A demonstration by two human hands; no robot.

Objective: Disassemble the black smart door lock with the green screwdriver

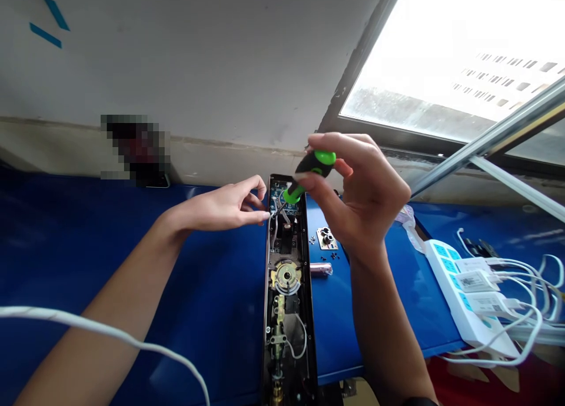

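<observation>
A long narrow black housing (311,312) lies uncovered on the blue table, its inner parts showing: a circuit board (278,192) at the far end, white wires, a round brass-coloured disc (286,275) and metal linkages nearer me. My right hand (364,188) grips a green and black screwdriver (312,172), tilted with its shaft down toward the wires beside the board. At the housing's left edge is my left hand (238,205); its thumb tip reaches the rim near a white wire, and a gap shows between thumb and curved index finger. The screwdriver's exact contact point is too small to tell.
Right of the housing lie a small square module (326,238), several black screws (334,256) and a pinkish cylinder (321,269). A white power strip (445,276) with plugged-in cables stands further right. A white cable (110,333) crosses in front of my left forearm.
</observation>
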